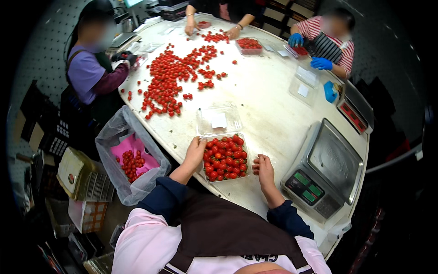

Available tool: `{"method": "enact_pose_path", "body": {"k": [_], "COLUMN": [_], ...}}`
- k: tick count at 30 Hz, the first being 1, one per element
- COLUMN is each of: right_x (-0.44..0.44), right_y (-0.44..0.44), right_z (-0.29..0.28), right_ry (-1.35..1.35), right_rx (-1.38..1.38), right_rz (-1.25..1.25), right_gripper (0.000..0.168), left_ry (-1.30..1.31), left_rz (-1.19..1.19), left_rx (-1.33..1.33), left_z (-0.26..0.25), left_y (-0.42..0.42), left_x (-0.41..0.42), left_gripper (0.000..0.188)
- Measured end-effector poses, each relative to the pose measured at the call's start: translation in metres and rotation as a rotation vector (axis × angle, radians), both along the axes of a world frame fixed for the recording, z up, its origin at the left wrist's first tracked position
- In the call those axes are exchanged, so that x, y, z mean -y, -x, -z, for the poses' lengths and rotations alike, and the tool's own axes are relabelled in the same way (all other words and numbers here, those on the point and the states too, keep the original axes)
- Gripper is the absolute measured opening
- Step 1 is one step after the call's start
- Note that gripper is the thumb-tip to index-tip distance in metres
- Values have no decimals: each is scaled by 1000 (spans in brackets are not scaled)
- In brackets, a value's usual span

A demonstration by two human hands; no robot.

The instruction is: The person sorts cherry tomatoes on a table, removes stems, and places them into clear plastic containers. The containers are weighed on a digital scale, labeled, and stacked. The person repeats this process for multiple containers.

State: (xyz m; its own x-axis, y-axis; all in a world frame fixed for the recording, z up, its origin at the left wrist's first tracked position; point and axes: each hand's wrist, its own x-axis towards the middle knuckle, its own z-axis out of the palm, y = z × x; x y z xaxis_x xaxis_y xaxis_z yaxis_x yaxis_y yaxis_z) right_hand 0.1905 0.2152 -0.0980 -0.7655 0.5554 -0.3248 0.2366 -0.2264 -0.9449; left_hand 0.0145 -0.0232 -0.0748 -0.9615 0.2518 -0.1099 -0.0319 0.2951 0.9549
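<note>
Directly before me on the white table lies a clear plastic clamshell box, its base filled with red cherry tomatoes. The lid is folded back flat on the far side and bears a white label. My left hand grips the far left corner of the base, thumb along the rim. Just off the right side of the box is my right hand, holding nothing, with its fingers loosely curled and slightly apart.
Loose cherry tomatoes spread across the table. A digital scale stands right. Below the left edge is a plastic-lined bin with tomatoes inside. Three other people work around the table, one wearing blue gloves. Another filled box stands farther off.
</note>
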Motion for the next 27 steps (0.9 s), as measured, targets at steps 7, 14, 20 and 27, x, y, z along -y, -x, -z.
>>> {"method": "enact_pose_path", "body": {"k": [7, 14, 20, 27], "right_x": [3, -2, 15, 10], "right_y": [-1, -4, 5, -42], "right_z": [-4, -73, -351, -417], "right_ry": [47, -507, -1040, -1498], "right_rx": [-61, -171, -766, -790], "right_rz": [22, -61, -222, -476], "right_gripper": [31, 35, 32, 35], "left_ry": [179, 243, 182, 161], "left_rz": [42, -39, -6, 50], "left_rx": [-222, -579, -594, -572], "left_z": [-5, -27, -38, -34], "left_y": [-27, -43, -60, -75], "left_x": [26, 39, 41, 24], "left_gripper": [56, 39, 31, 30]}}
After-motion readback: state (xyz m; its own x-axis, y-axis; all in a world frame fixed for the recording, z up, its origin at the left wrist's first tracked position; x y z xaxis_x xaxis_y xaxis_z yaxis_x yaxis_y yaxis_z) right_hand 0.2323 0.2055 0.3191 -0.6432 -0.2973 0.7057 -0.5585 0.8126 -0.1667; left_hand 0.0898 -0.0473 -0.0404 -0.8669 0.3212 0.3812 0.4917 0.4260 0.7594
